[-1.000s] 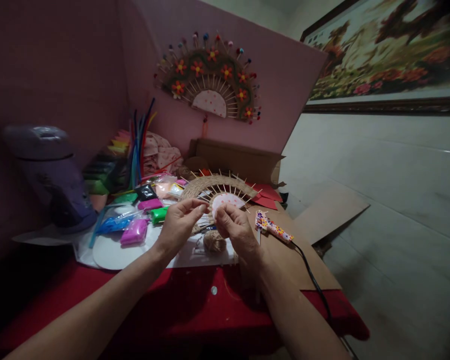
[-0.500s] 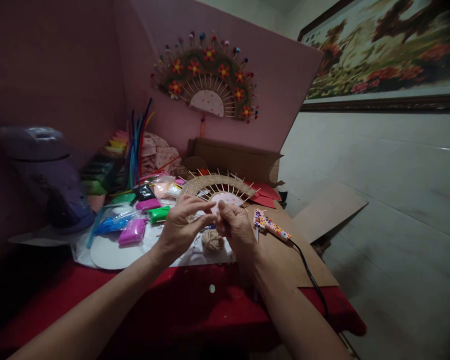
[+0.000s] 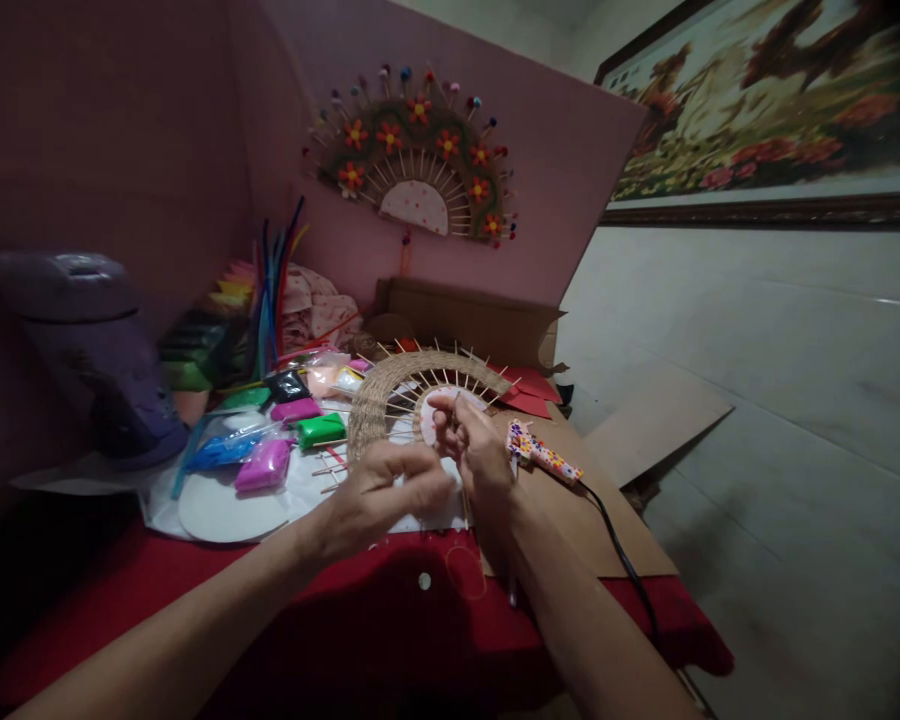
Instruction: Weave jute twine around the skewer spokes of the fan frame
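My left hand [image 3: 397, 490] is closed and slightly smeared by motion, low in front of the fan; whatever its fingers hold is hidden. Just right of it and higher, my right hand [image 3: 474, 445] has its fingers curled together in a pinch, and what lies in them is too small to make out. Behind both hands lies a half-round fan [image 3: 379, 395] of wooden sticks wound with twine, with a spotted pale centre [image 3: 431, 415] partly covered by my right hand. A thin orange loop [image 3: 466, 575], like thread, shows below the hands against the red cloth.
A flower-patterned glue gun [image 3: 544, 455] with a black cord lies on cardboard [image 3: 607, 520] at right. Bagged coloured clay [image 3: 264, 465], a white disc [image 3: 229, 510] and a purple flask [image 3: 105, 370] stand left. A finished fan [image 3: 412, 130] hangs on the pink board behind.
My left hand has moved down and right and closed, covering the twine ball. The fingers of my right hand have curled in. The thin orange loop has come into view.
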Available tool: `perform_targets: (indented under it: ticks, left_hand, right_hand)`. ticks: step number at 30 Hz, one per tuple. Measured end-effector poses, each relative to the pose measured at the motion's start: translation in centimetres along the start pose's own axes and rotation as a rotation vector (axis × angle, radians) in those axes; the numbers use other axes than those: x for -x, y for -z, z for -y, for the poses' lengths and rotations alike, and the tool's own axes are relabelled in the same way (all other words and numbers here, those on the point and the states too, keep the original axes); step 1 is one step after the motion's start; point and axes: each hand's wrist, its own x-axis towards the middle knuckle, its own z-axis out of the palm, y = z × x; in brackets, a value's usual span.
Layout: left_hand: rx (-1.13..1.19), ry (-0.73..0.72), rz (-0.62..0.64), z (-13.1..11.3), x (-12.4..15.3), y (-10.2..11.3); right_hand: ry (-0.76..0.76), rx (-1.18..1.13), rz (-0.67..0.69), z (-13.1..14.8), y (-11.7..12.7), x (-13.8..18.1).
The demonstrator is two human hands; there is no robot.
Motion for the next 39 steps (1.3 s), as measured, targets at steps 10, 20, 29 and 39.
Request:
perform_targets:
  ticks: [10,20,29,39]
  left_hand:
    - [0.312,0.337,0.331,0.8,-0.4,-0.6]
    - [0.146,0.030,-0.647,2.3,-2.2,1.9]
    - [-0.094,-0.076,-0.600,3.2,-2.3,2.4]
    - [-0.325,-0.093,-0.585,2.6,-2.3,2.3]
  right_hand:
    - [-0.028,0.129,0.051,0.0,-0.3,0.3]
    - [-0.015,0.160,0.056,0.5,-0.8,1.0]
    - [-0.069,0.151,0.116,0.7,-0.7,1.4]
    - [-0.120,0.137,0.198,0.9,-0.6,1.2]
